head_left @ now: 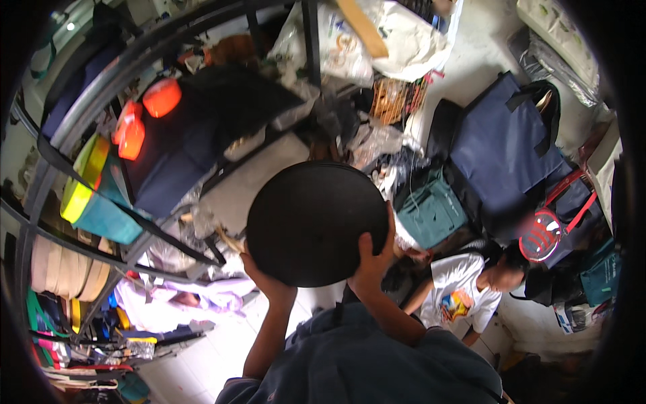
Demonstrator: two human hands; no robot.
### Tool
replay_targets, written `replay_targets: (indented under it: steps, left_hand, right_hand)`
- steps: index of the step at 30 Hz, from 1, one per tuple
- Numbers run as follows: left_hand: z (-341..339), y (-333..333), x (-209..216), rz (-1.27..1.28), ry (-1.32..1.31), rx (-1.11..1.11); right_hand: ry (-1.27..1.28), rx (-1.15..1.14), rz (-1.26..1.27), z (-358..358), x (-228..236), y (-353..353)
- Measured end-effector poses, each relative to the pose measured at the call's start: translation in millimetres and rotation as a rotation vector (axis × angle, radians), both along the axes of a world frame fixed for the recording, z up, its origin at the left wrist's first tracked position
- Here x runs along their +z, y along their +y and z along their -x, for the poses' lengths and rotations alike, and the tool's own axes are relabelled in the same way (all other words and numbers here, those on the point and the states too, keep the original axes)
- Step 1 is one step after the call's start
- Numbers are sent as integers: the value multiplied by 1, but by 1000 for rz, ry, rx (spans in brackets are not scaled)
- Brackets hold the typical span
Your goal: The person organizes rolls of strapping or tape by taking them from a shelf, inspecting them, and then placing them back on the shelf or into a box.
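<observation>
Both my hands hold up a large, round black object [316,225] with a smooth top and a thin raised rim at its far edge. Its underside is hidden, so I cannot make out whether it is a case or a lid. My left hand [270,281] grips its lower left edge, with most of the fingers out of sight beneath. On the right side, my right hand [372,266] clasps the edge with the thumb lying on top. The object is held in front of my dark shirt, above the floor.
A black metal rack [32,236] on the left bears dark cloth, orange pieces [162,97], a teal and yellow container [101,195] and rolls of beige strap [67,269]. Navy [501,148] and teal [433,212] bags are piled right. Another person in a white shirt [464,289] is close by.
</observation>
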State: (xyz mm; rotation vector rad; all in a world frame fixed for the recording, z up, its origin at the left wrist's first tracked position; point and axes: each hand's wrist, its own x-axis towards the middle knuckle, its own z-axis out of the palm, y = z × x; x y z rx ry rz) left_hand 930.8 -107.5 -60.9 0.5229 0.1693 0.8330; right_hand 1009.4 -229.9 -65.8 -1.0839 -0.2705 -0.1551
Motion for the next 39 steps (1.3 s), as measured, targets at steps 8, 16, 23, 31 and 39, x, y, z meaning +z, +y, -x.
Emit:
replay_targets:
  steps: [8,16,23,31,39]
  left_hand:
    - [-154,-13,126,-519,135,-135]
    - [-251,17,245,-1420,114,634]
    - [-265,58,273,-1433,101,1068]
    - [-311,169,375,-916,251,389]
    - [-387,180,370,-963,483,-65]
  right_hand:
    - [-122,-33,-184,-135,134,-38]
    - [-148,448,-314,-370,323,-39]
    - [-197,695,-91,-518,413,79]
    - [-213,589,384,-517,420,136]
    - [-241,677,566,-549,385,125]
